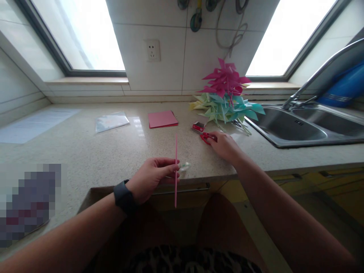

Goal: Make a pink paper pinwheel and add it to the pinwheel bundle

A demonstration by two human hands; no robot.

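My left hand (150, 175) is closed, pinching a thin pink stick (176, 193) held out over the counter's front edge. A small clear plastic packet (185, 166) pokes out beside the stick at the fingertips of the same hand. Farther to the right, my right hand (226, 147) has its fingers closed on the handles of red scissors (203, 138). The scissors lie low at the counter surface, blades pointing away to the left. Just behind them is a small red and dark box (198, 126).
Pink paper squares (162, 119) lie mid-counter, left of a pile of pinwheels in magenta (224, 79), turquoise (244, 108) and pale yellow-green. Farther left are a clear plastic sleeve (112, 122) and a printed sheet (34, 123). A steel sink (280, 143) stands at the right.
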